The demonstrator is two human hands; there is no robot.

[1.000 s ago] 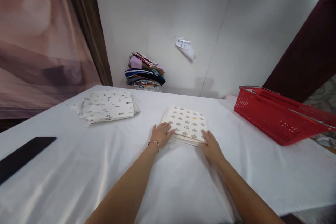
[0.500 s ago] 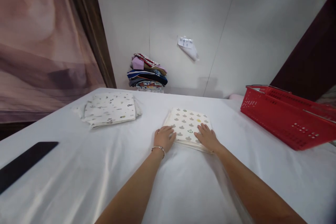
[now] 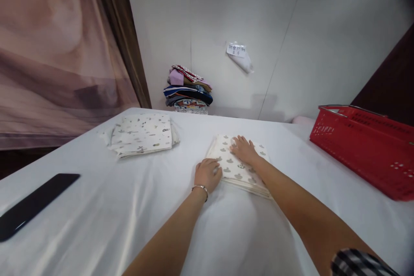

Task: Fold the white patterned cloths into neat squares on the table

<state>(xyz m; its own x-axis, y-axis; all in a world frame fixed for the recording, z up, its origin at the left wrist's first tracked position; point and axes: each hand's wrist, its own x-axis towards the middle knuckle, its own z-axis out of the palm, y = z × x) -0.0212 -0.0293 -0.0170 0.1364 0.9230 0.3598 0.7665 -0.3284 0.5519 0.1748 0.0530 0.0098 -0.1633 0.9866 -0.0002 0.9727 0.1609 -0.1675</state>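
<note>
A folded white cloth with a grey printed pattern lies in layers on the white-covered table, in front of me. My right hand rests flat on its top, toward the far side, with fingers spread. At the cloth's near left edge is my left hand, a bracelet on its wrist. Its fingers are slightly bent and touch the edge, without a visible grip. Farther left lies another folded white cloth with small scattered prints.
On the right of the table stands a red plastic basket. A flat black object lies at the left. Against the back wall is a pile of folded fabrics. A pink curtain hangs at the left.
My right hand has slid from the near right part of the cloth to its far middle. My left hand stays at the near left edge. The whole view has shifted slightly.
</note>
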